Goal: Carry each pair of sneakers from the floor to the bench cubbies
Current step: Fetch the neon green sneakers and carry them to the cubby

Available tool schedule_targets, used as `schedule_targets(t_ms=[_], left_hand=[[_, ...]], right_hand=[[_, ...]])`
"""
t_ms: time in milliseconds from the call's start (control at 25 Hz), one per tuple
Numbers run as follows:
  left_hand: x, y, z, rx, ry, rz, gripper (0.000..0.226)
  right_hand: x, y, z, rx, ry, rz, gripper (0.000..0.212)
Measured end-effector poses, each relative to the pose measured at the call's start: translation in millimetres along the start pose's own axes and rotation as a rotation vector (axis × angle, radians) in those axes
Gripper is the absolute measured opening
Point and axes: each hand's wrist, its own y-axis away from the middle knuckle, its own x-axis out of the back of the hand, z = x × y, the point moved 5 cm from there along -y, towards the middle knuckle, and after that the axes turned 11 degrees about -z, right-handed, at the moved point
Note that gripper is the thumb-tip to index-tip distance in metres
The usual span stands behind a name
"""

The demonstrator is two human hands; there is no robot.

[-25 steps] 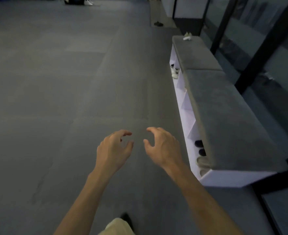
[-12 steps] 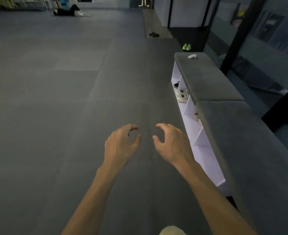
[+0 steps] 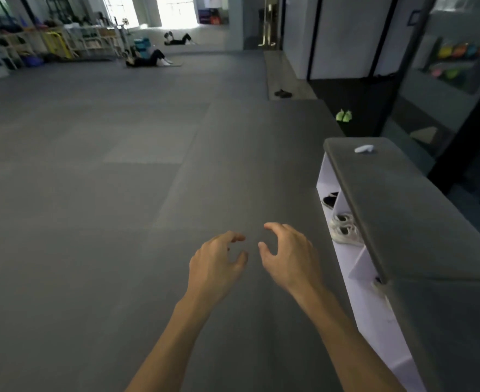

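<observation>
My left hand [image 3: 216, 264] and my right hand [image 3: 289, 256] hang side by side above the grey floor, fingers curled apart, holding nothing. To their right runs the grey-cushioned bench [image 3: 397, 210] with white cubbies below. White sneakers [image 3: 344, 230] sit in one cubby and a black shoe [image 3: 330, 199] in the cubby beyond it. Bright green sneakers [image 3: 343, 116] stand on the dark floor past the bench's far end. A dark pair of shoes [image 3: 283, 93] lies farther off on a lighter strip of floor.
A small white object [image 3: 364, 149] rests on the bench top. A person [image 3: 148, 59] lies on a mat at the far end beside shelving [image 3: 63, 43]. Glass walls with black posts [image 3: 453, 131] rise behind the bench. Grey mat flooring [image 3: 120, 193] spreads left.
The view has lifted and advanced along the bench; the far room, green sneakers and dark shoes came into sight. Both hands stay empty in the same curled pose.
</observation>
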Motion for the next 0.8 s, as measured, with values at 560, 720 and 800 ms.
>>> schedule_targets(t_ms=[560, 720, 800], left_hand=[[-13.8, -626.9, -50.1, -0.067, 0.075, -0.035, 0.03], [-23.6, -798.2, -25.8, -0.147, 0.044, -0.123, 0.029], [-38.9, -881.7, -20.0, -0.184, 0.028, -0.149, 0.029]], right_hand=[[-10.5, -593.2, 103.3, -0.076, 0.068, -0.012, 0.041], [14.5, -740.2, 149.8, -0.178, 0.044, 0.043, 0.041], [16.1, -812.1, 183.6, -0.204, 0.021, 0.06, 0.041]])
